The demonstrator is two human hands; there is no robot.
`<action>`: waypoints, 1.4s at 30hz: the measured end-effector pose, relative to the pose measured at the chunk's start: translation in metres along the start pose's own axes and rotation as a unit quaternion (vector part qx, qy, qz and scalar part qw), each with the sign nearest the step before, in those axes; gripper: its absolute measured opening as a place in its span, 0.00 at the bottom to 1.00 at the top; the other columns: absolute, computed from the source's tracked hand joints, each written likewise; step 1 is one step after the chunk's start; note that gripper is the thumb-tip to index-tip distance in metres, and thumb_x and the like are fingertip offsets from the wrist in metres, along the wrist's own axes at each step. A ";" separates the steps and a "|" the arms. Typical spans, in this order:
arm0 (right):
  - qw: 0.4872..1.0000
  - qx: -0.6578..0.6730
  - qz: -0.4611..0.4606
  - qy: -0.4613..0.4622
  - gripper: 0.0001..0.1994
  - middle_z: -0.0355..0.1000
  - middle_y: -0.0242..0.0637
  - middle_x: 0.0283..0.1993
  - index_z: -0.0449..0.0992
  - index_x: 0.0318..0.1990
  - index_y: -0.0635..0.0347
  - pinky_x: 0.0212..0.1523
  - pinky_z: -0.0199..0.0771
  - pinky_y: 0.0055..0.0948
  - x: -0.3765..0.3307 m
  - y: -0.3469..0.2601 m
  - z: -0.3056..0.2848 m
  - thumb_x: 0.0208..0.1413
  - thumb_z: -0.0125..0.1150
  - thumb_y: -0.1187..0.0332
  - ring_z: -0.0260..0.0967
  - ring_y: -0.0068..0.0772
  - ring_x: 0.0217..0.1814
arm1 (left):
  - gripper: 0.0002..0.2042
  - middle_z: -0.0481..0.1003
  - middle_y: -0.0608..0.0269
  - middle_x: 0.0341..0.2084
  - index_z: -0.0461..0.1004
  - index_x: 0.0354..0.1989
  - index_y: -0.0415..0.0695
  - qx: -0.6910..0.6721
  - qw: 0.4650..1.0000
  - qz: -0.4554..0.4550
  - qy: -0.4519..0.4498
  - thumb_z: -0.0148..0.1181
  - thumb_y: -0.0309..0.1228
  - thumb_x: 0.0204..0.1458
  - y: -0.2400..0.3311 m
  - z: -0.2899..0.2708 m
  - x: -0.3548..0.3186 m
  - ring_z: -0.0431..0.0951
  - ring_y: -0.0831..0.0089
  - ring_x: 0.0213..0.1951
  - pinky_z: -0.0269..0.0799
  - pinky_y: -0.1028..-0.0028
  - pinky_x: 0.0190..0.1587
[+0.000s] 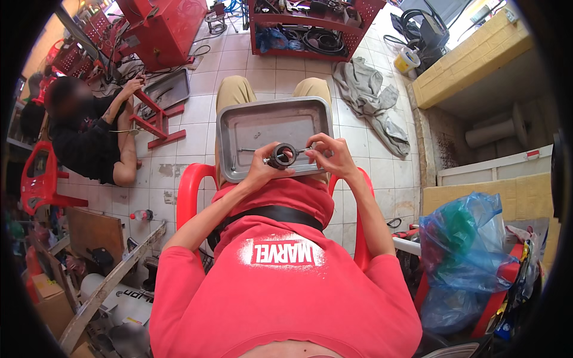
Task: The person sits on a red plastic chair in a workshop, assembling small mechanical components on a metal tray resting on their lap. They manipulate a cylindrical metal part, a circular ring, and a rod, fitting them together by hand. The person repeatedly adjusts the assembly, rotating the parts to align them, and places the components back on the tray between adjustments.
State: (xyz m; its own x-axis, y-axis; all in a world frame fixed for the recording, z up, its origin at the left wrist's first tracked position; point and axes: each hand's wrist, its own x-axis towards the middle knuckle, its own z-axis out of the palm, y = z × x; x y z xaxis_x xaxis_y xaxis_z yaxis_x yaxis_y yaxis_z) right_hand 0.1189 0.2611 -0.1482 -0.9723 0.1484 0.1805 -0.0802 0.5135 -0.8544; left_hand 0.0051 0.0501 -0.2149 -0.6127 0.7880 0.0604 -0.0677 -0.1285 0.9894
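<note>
A grey metal tray [274,116] rests across my lap. Over its near half, my left hand [261,171] is closed round a dark ring-shaped metal part [283,146] with an open centre. From the right, my right hand [335,158] pinches a thin metal rod [302,150] that reaches the ring's right side; whether its tip touches the ring I cannot tell. A slim metal piece [248,150] lies in the tray left of my left hand. Farther back in the tray are small metal bits [257,135], too small to name.
A person [83,131] sits low at the left beside a red metal stand [156,122]. Ahead stands a red tool cart [310,27]. A grey cloth [367,89] lies on the tiles. Blue plastic bags [462,256] sit right of my red chair [196,191].
</note>
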 end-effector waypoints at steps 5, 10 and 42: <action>1.000 -0.008 0.009 -0.019 0.06 0.75 0.34 0.16 0.79 0.42 0.59 0.21 0.71 0.24 0.001 0.008 -0.003 0.64 0.66 0.67 0.74 0.26 0.16 | 0.19 0.78 0.75 0.37 0.80 0.40 0.44 0.002 1.000 0.006 0.000 0.81 0.23 0.39 -0.004 0.000 0.000 0.74 0.83 0.42 0.71 0.79 0.50; 0.998 -0.031 -0.024 -0.044 0.05 0.76 0.33 0.18 0.79 0.42 0.61 0.20 0.70 0.23 0.000 0.010 -0.006 0.63 0.67 0.70 0.75 0.23 0.17 | 0.20 0.78 0.75 0.36 0.80 0.41 0.44 -0.003 1.000 0.001 -0.001 0.82 0.25 0.40 -0.004 0.000 0.001 0.74 0.84 0.41 0.71 0.79 0.50; 0.980 -0.081 -0.155 0.090 0.04 0.80 0.34 0.26 0.76 0.45 0.61 0.23 0.71 0.22 -0.004 -0.060 -0.011 0.65 0.62 0.73 0.76 0.22 0.20 | 0.29 0.82 0.67 0.43 0.79 0.51 0.42 -0.004 0.999 0.030 -0.018 0.85 0.29 0.39 0.064 0.002 -0.009 0.81 0.80 0.47 0.77 0.76 0.54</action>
State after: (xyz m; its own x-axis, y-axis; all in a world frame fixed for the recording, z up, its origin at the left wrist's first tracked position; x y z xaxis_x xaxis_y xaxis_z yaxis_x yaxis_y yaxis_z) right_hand 0.1297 0.2387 -0.0924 -0.8508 0.1029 0.5153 -0.3159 0.6834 -0.6581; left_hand 0.0078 0.0355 -0.1519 -0.5867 0.8003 0.1240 -0.0392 -0.1810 0.9827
